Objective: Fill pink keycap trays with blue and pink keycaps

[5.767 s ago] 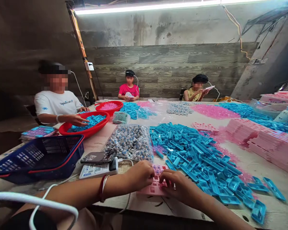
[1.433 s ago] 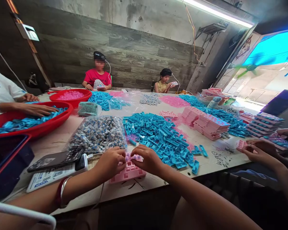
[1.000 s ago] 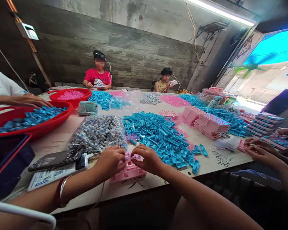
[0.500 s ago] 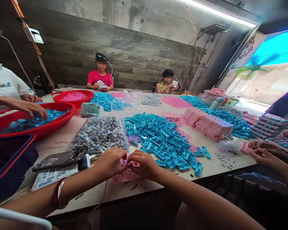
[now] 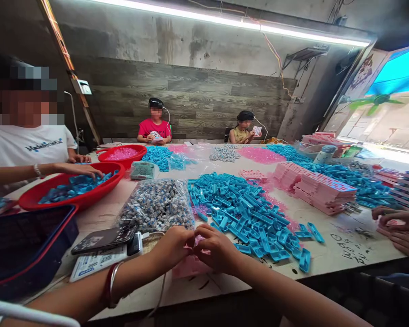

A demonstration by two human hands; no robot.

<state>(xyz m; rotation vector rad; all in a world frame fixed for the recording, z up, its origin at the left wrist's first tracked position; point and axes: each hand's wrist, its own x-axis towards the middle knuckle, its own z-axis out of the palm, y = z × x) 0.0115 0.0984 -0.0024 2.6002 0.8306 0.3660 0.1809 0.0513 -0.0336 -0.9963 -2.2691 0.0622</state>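
My left hand (image 5: 177,245) and my right hand (image 5: 216,247) meet above a pink plastic piece (image 5: 187,266) at the table's near edge. Both hands have their fingertips pinched together around small pink bits, partly hidden by the fingers. Just beyond them lies a large pile of blue plastic trays (image 5: 238,204). A clear bag of small grey, white and blue parts (image 5: 157,204) sits behind my left hand.
A phone (image 5: 104,238) lies left of my forearm, beside a dark basket (image 5: 30,245). One person's hand (image 5: 80,169) reaches into a red basin (image 5: 112,193). Pink stacks (image 5: 322,188) and another person's hands (image 5: 400,227) are at right.
The view has shifted left and up, so the table's contents appear further right and lower. My hands stay close together over the pink piece. The person at left now shows more fully.
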